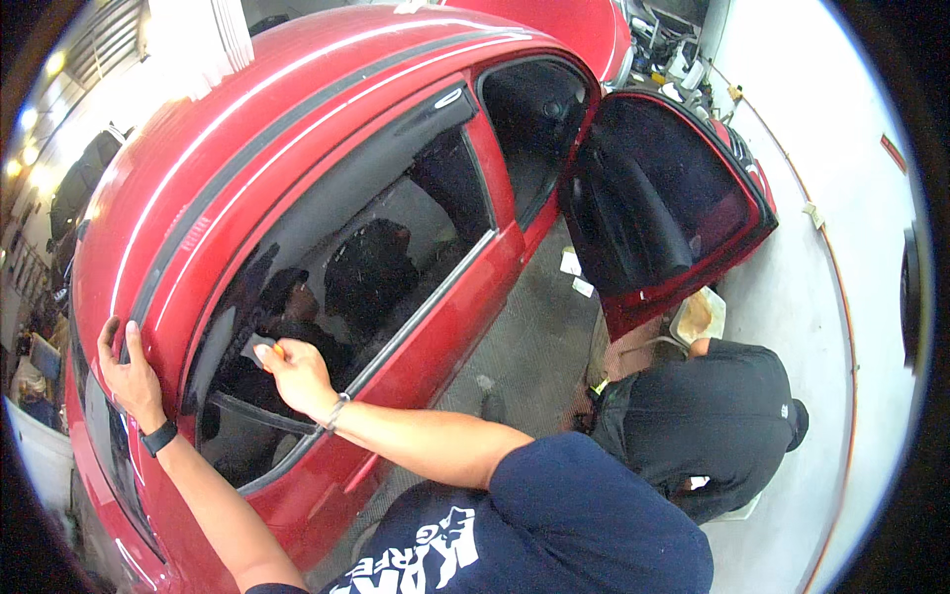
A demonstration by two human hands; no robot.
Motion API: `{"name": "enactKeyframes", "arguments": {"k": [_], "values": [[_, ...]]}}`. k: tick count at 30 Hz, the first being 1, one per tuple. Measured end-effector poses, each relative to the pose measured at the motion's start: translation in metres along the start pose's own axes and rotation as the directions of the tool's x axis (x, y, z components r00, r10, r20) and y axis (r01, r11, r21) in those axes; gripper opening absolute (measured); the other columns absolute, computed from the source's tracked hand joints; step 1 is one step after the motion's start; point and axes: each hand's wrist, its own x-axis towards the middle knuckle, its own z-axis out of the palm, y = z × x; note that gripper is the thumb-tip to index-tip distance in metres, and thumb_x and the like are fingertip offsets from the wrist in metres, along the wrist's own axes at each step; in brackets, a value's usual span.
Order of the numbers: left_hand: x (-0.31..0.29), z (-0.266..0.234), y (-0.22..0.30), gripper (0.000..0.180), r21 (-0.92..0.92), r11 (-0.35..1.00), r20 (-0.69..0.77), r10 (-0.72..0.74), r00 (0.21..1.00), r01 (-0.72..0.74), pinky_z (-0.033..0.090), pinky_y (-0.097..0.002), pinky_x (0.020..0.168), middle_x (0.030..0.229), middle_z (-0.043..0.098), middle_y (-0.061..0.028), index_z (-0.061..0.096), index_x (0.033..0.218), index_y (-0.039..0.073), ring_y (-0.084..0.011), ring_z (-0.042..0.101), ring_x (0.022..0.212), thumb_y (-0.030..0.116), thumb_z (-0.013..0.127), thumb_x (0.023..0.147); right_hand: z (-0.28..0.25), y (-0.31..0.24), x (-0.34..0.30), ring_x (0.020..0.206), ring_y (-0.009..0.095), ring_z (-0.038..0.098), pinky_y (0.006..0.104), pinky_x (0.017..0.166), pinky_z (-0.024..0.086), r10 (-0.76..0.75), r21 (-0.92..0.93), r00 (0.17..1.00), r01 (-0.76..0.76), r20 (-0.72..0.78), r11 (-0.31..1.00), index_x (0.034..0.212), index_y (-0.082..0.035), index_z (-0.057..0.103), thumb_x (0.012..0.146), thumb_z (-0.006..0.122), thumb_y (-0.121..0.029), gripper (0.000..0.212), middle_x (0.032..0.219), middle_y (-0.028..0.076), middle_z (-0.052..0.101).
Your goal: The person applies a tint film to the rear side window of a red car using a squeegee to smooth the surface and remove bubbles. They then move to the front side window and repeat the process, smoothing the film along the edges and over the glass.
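Scraper, probably, is gripped by right hand at window; left hand spreads on car.

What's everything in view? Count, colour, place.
Car: one, red, left and centre
Big window: one, dark, on the car
Open door: one, red and black, upper right
Co-worker: one, dark clothes, lower right
Tub: one, pale, by co-worker
Papers: two, white, by open door
Wall: one, white, right
Panel: one, red, top
Clutter: uncounted, mixed, top and left
Flat tool: one, grey, at big window
Own shirt: one, navy, bottom centre
Left hand: one, bare, on the car
Right hand: one, bare, holding flat tool
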Motion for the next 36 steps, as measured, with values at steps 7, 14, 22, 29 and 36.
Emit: {"name": "enactKeyframes", "arguments": {"k": [7,14,22,29,36], "values": [[0.002,0.002,-0.007,0.044,-0.072,0.997,0.003,-0.002,1.000,0.002,0.040,-0.0377,0.108,0.127,0.065,-0.0161,0.063,0.127,-0.001,-0.0273,0.059,0.121,0.032,0.066,0.098,-0.011,0.044,-0.010,0.061,0.011,0.051,0.0323,0.058,0.041,0.054,0.080,0.998,-0.056,0.032,0.995,0.077,-0.002,0.067,0.097,0.066,-0.035,0.039,0.066,0.002,0.061],[0.004,-0.002,-0.022,0.044,-0.045,0.999,-0.007,0.018,1.000,-0.019,0.041,-0.0385,0.107,0.127,0.065,-0.0159,0.063,0.127,-0.001,-0.0276,0.060,0.120,0.033,0.065,0.098,-0.021,0.016,-0.002,0.061,0.009,0.049,0.0320,0.057,0.040,-0.010,-0.089,0.997,0.017,0.071,0.996,0.074,-0.004,0.064,0.098,0.067,-0.036,0.040,0.065,0.001,0.058],[-0.001,-0.001,0.002,0.044,0.003,1.000,-0.019,0.006,1.000,-0.006,0.041,-0.0379,0.107,0.128,0.065,-0.0157,0.063,0.127,0.000,-0.0284,0.059,0.122,0.033,0.066,0.098,-0.025,-0.007,0.022,0.061,0.011,0.053,0.0336,0.057,0.042,0.043,0.038,0.999,-0.044,0.013,0.998,0.074,-0.002,0.065,0.097,0.064,-0.045,0.049,0.064,0.005,0.061],[0.001,-0.003,0.008,0.045,0.021,1.000,-0.032,-0.010,0.999,0.010,0.041,-0.0384,0.107,0.128,0.066,-0.0148,0.064,0.127,0.001,-0.0283,0.060,0.121,0.035,0.066,0.097,-0.041,-0.005,0.025,0.060,0.009,0.051,0.0303,0.056,0.039,0.006,-0.006,1.000,-0.006,-0.011,1.000,0.075,-0.003,0.067,0.096,0.068,-0.041,0.043,0.064,0.001,0.061],[-0.001,0.001,0.002,0.043,-0.024,1.000,-0.051,-0.002,0.999,0.001,0.041,-0.0388,0.107,0.126,0.067,-0.0148,0.065,0.126,0.003,-0.0282,0.060,0.120,0.034,0.067,0.096,-0.050,0.011,0.015,0.060,0.010,0.052,0.0321,0.058,0.042,0.085,0.018,0.996,-0.084,-0.022,0.996,0.076,-0.005,0.069,0.096,0.067,-0.038,0.040,0.065,0.002,0.063]]}}
